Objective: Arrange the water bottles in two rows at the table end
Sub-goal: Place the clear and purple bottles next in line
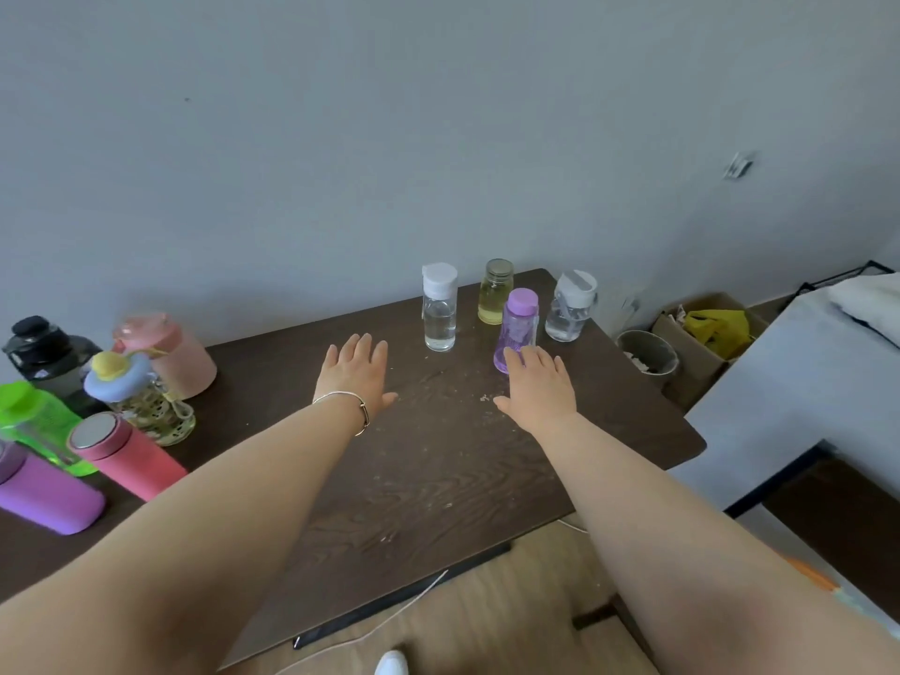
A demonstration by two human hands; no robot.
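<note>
At the far right end of the dark wooden table (438, 479) stand a clear bottle with a white cap (439, 309), a yellowish bottle with a metal lid (495, 292), a purple bottle (517, 326) and a clear bottle with a grey lid (571, 306). My right hand (538, 382) is flat and open, palm down, its fingertips right in front of the purple bottle's base. My left hand (358, 377), with a bracelet on the wrist, hovers open over the table's middle and holds nothing.
At the left end stand a black bottle (44, 353), a pink jug (168, 353), a blue-lidded patterned bottle (141, 401), a green bottle (36, 426), a red flask (124, 455) and a purple flask (44, 494). A bin (650, 355) and a cardboard box (706, 333) sit beyond the right edge.
</note>
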